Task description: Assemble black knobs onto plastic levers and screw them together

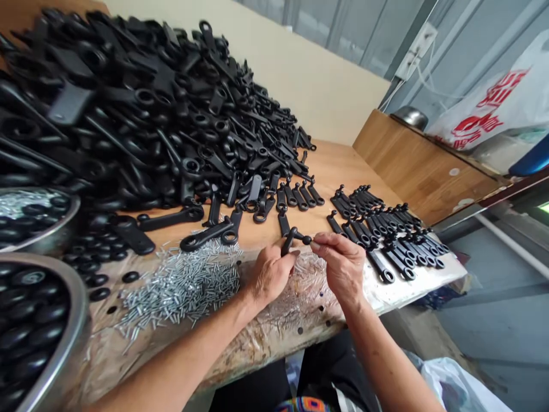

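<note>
1. In the head view, the left hand was closed around a black lever, which it held up over the front of the table, right of the loose metal pins.
2. The right hand had its fingertips pinched at the small round knob on the lever's end. A slack pinch could have let the knob slip, and uneven pressure might have set it crooked; its seating was too small to judge.
3. A dropped part could have been lost among the pins or rolled off the near edge.
4. The rows of levers lay just beyond the right hand, so a careless wrist might have knocked them askew.
5. The tall pile of levers looked loosely stacked; a tug low down could have sent some sliding forward.
</note>
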The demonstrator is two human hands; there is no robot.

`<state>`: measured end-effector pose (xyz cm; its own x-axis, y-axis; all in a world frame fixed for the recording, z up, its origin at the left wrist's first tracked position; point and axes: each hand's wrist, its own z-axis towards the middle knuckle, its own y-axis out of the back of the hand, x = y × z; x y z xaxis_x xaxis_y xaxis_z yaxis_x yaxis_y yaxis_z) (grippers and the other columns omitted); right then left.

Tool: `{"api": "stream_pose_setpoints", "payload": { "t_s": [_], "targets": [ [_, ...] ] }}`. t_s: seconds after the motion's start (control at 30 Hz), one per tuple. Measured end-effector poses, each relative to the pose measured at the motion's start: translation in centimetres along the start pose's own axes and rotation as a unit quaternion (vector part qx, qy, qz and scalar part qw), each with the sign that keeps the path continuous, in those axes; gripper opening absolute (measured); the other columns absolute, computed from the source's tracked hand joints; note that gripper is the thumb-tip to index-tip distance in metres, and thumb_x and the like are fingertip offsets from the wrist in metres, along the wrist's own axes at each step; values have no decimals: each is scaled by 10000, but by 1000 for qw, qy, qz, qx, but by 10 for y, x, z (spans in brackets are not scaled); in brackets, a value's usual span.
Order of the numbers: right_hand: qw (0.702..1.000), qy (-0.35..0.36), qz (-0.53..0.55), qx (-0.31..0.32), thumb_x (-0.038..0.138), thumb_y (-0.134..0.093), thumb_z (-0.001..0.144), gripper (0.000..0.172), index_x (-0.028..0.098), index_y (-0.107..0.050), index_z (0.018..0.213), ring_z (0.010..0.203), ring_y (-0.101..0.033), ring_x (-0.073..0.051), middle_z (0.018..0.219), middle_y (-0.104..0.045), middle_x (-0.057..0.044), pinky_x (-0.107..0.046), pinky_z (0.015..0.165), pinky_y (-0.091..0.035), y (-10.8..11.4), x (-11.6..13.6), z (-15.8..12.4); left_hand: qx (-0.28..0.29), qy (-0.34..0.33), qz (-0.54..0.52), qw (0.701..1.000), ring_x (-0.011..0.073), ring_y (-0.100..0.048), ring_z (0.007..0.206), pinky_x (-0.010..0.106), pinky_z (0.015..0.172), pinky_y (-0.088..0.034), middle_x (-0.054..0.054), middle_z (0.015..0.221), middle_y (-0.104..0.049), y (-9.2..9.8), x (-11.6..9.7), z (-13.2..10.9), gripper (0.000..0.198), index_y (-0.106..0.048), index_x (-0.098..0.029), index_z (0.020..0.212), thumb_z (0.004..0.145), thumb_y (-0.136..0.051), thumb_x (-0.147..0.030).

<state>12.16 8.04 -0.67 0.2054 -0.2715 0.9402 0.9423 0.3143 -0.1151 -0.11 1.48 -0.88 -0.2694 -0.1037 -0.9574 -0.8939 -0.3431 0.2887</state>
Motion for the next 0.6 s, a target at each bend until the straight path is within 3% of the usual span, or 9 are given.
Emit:
{"api": "stream_pose_setpoints", "payload": {
  "t_s": [0.13,0.27,0.4,0.6],
  "targets": [
    [1000,9,-19,17,162,-752,628,102,217,-709,702,680,-568,-135,703,-650,16,-233,656,-447,-1,2,0,0,-1,-21,1000,121,-416,494,248,525,-298,-28,465,-438,0,0,-1,237,-455,-174,527,740,-435,-278],
    [998,-16,-1,58,188,-771,617,116,209,-700,707,629,-539,-111,671,-629,24,-205,590,-432,-2,5,4,31,8,-107,994,111,-417,464,238,485,-293,-19,461,-444,-3,0,-3,215,-458,-165,514,706,-452,-262],
    [994,-32,30,105,202,-783,609,151,201,-686,726,611,-531,-98,665,-614,30,-193,575,-433,-5,11,11,100,53,-249,962,97,-370,391,230,408,-253,7,469,-465,-7,1,-8,260,-483,-150,537,720,-458,-332],
    [980,-70,43,181,243,-744,674,130,170,-661,742,509,-548,-118,572,-599,14,-231,532,-461,-13,21,22,145,88,-365,915,93,-376,346,215,359,-218,34,490,-510,-8,-2,-9,256,-520,-127,596,728,-497,-346]
  ]
}}
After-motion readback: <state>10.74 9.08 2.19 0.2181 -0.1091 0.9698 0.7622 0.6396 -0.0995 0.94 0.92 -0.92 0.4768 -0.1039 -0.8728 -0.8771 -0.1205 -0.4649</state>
